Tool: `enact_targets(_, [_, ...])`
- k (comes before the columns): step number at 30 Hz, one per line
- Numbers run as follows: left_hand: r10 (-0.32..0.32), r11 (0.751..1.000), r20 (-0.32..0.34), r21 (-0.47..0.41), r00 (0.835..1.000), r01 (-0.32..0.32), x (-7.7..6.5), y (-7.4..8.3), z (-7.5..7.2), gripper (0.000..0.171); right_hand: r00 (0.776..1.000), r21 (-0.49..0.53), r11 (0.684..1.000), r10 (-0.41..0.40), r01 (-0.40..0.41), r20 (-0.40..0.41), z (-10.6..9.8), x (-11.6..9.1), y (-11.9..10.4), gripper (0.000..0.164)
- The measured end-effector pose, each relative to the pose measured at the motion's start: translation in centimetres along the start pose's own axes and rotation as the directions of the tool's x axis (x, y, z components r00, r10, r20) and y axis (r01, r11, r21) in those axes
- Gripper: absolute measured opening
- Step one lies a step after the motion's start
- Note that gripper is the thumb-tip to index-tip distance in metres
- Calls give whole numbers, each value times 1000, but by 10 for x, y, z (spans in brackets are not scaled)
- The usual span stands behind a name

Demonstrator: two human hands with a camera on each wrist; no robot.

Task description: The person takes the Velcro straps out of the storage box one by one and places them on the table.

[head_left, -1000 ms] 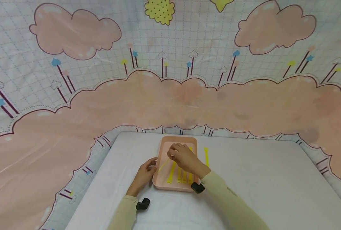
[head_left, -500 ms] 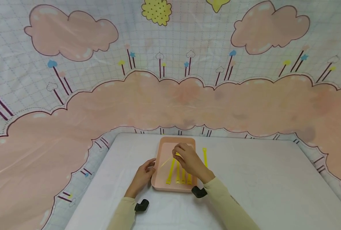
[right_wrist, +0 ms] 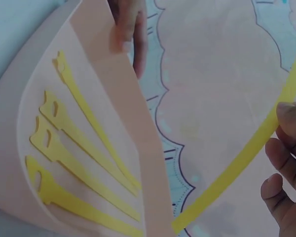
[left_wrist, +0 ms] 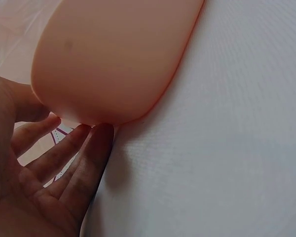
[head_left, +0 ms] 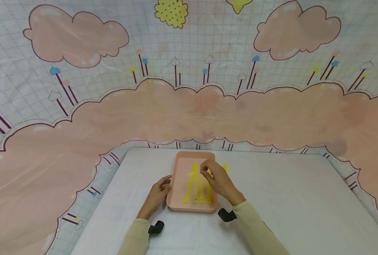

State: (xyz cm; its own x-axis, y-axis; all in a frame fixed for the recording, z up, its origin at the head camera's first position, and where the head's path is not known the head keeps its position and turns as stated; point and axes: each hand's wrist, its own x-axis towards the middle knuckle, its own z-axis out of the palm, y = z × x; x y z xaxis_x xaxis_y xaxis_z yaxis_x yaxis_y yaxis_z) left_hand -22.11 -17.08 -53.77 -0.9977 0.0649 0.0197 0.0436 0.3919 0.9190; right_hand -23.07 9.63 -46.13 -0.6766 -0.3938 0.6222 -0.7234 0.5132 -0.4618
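Note:
My right hand (head_left: 220,179) is over the right part of a peach tray (head_left: 173,198). In the right wrist view its thumb and fingers pinch a long yellow strap (right_wrist: 227,185), which bends from the upper right down behind the tray wall. Several flat yellow straps with slotted heads, like this strap (right_wrist: 84,180), lie side by side in the tray. My left hand (head_left: 155,196) is at the tray's left side. The left wrist view shows its extended fingertips touching the tray's outer wall (left_wrist: 113,64) near the lower edge.
Another yellow strap (head_left: 225,166) lies on the white tabletop (head_left: 288,198) right of the tray, partly hidden by my right hand and wrist. Behind the table hangs a cloud-patterned cloth (head_left: 208,113).
My right hand has moved right across the tray, carrying the held strap and uncovering the upper ends of straps in the tray. My left hand stays at the tray's side.

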Motion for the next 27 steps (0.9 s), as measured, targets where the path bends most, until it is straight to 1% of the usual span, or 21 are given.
enact_targets(6, [9, 1000, -5, -6, 1000, -9, 1, 0, 1, 45, 999, 32, 999, 28, -27, -43, -12, -3, 6, 14])
enact_targets(11, [-14, 1000, -7, -9, 1000, 14, 2, -2, 1, 45, 997, 44, 997, 64, -61, -51, -20, -6, 9, 10])
enact_targets(15, [-31, 999, -9, -17, 999, 31, 2, -3, 1, 46, 992, 36, 994, 101, -99, -70, -22, -11, 13, 8])
enact_targets(18, [-28, 999, -8, -22, 1000, 28, 2, -4, 2, 46, 983, 40, 990, 139, -135, -118, -23, -14, 14, 9])
enact_targets(21, [-28, 999, -6, -25, 1000, 28, 2, -4, 1, 46, 971, 71, 983, 180, -171, -158, -25, -16, 13, 9])
enact_targets(27, [-18, 999, -6, -31, 1000, 18, 3, -3, 2, 45, 947, 131, 964, 255, -233, -193, -28, -21, 18, 8])
